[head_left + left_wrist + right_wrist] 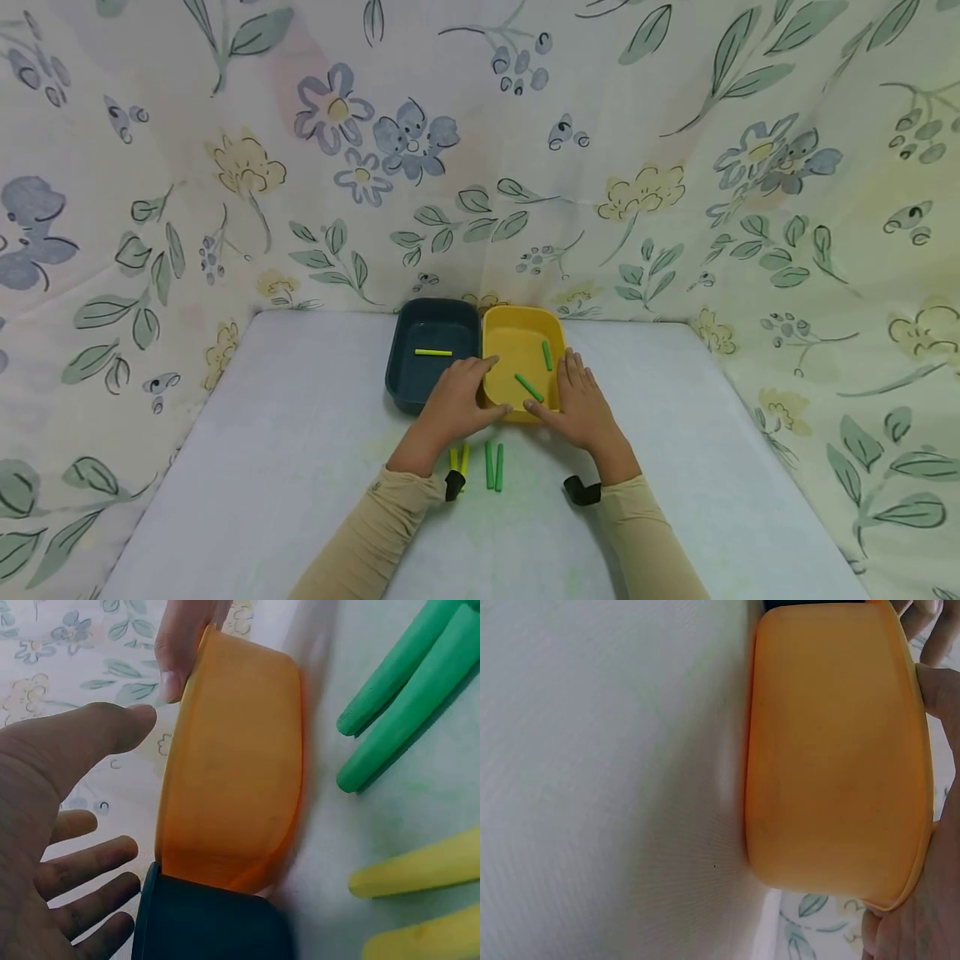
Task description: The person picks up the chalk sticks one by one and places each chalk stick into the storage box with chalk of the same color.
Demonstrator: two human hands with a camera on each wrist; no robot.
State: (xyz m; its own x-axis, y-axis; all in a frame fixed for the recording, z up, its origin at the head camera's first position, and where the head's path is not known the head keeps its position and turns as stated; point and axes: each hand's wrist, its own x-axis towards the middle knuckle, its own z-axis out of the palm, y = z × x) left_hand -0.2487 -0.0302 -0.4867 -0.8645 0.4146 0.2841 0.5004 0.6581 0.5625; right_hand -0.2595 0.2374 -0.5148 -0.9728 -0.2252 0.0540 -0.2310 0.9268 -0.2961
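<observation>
A yellow plastic bin point(498, 367) with two green chalk sticks point(529, 387) in it stands against a dark blue bin point(405, 367), which holds one yellow chalk stick point(433, 352). My right hand point(581, 410) rests along the yellow bin's right side, fingers straight, its thumb point(934, 686) at the near rim. Over the seam between the bins hovers my left hand point(456, 402), fingers spread and thumb apart from the rim in the left wrist view. Nearer me lie two more green chalk sticks point(494, 467) and two yellow ones point(459, 458), partly hidden by the left wrist strap.
A white cloth point(300, 467) with faint green smudges covers the table. Right behind the bins hangs a floral curtain point(480, 167), which also runs down both sides. Each wrist carries a black strap or mount point(582, 491).
</observation>
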